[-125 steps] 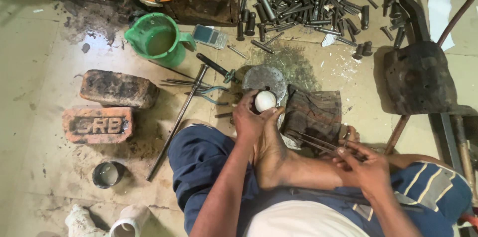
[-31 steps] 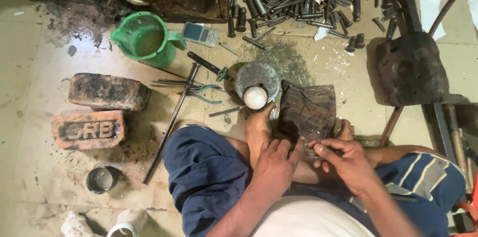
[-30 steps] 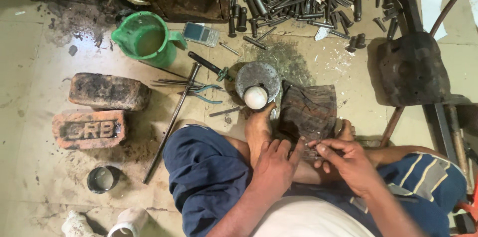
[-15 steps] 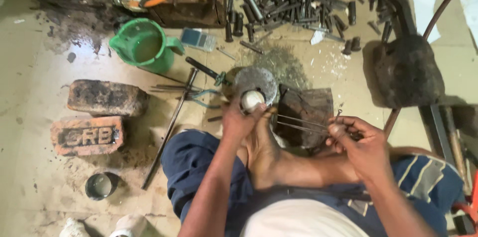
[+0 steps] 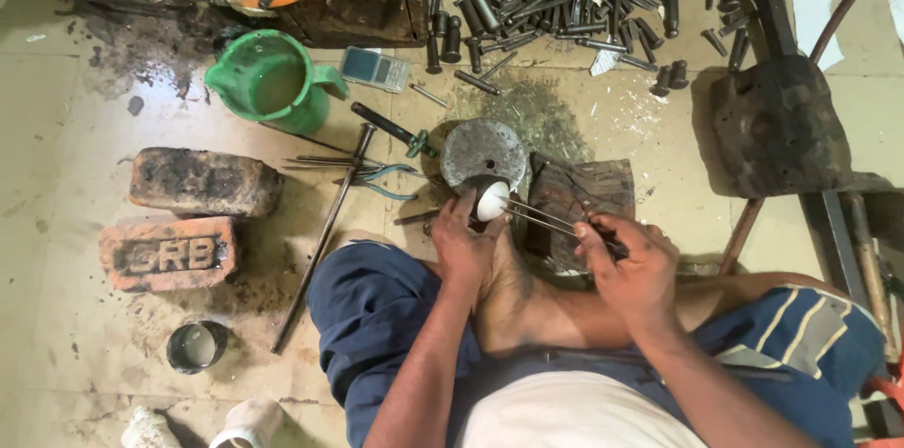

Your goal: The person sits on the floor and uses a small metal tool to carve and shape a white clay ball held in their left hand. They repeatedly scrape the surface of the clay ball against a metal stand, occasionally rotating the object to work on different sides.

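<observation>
**Two hands on one white ball**

My left hand point(image 5: 463, 239) reaches forward over my foot point(image 5: 513, 302), fingers curled around the white ball point(image 5: 492, 200) beside the round metal block point(image 5: 483, 152). My right hand point(image 5: 629, 260), wrist bent inward, pinches thin metal rods point(image 5: 546, 213) whose tips touch the ball.

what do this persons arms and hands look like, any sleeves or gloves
Both arms are bare down to the wrist, with no sleeves in view. The left hand and right hand wear no gloves, and no rings, watch or bands can be made out. Blue cloth covers the legs, and a white garment covers the body.
</observation>
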